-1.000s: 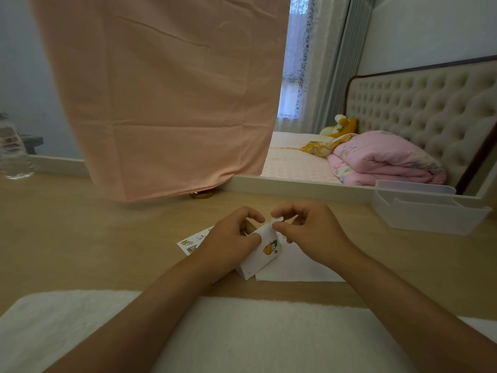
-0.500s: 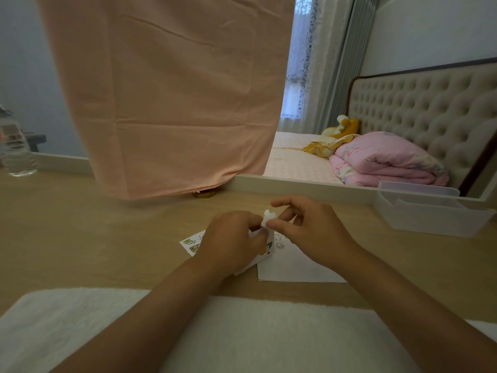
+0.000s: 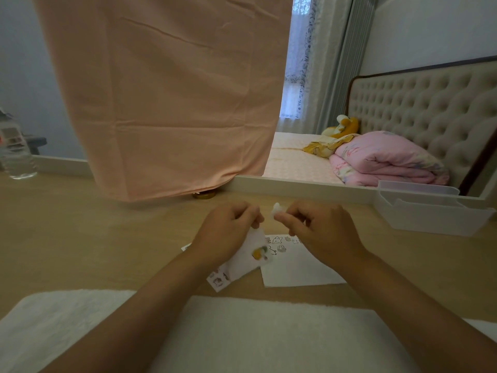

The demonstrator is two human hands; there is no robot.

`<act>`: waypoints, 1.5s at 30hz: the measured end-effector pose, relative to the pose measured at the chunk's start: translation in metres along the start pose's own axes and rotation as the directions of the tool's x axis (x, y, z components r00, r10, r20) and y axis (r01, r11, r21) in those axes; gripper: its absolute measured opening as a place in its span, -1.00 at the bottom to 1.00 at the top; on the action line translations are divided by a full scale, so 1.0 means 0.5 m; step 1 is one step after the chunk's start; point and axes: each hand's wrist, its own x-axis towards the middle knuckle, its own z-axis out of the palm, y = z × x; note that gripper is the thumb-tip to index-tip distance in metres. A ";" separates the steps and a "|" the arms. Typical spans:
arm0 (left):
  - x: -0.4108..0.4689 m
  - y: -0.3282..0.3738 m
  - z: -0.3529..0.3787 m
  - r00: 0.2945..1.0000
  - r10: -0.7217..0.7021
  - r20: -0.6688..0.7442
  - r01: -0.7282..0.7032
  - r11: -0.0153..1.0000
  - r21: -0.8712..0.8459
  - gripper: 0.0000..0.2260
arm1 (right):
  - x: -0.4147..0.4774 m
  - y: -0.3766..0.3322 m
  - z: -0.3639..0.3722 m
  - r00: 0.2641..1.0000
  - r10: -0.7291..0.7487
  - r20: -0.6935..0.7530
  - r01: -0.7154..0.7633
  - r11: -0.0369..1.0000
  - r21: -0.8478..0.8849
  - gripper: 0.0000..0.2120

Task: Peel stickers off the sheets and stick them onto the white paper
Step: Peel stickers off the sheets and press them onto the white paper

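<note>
Counter [image 3: 80,238] carries the white paper [image 3: 304,270], flat, long axis approx. L–R, w/ a row of stickers [image 3: 279,241] at its far edge. The paper lies directly below the right hand [image 3: 322,232] and a bit toward the person, so that hand is nearer. Next move, I'd judge: straight down onto bare paper. Left hand [image 3: 228,232] grips the sticker sheet [image 3: 250,261], lifted and tilted, its lower corner by the paper's left edge. A 2nd sheet [image 3: 218,280] lies flat under it. Right fingers [image 3: 285,217] are pinched narrow on a small white sticker [image 3: 277,208], held clear of the sheet and just apart from the left hand.
</note>
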 end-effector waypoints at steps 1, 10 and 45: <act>-0.003 0.003 0.002 1.000 0.010 0.022 -0.010 1.000 -0.015 -0.70 | -0.002 0.009 0.001 0.992 -0.126 -0.023 0.124 0.987 -0.098 -0.55; -0.007 0.027 -0.007 0.924 -0.210 0.320 0.274 0.947 -0.168 -0.72 | 0.002 0.030 -0.004 0.829 -0.560 -0.008 0.527 0.785 -0.325 -0.52; -0.024 0.029 0.035 0.981 -0.189 -0.034 0.150 0.866 -0.477 -0.83 | 0.006 -0.053 -0.001 0.776 0.547 0.315 -0.629 0.630 0.455 -0.82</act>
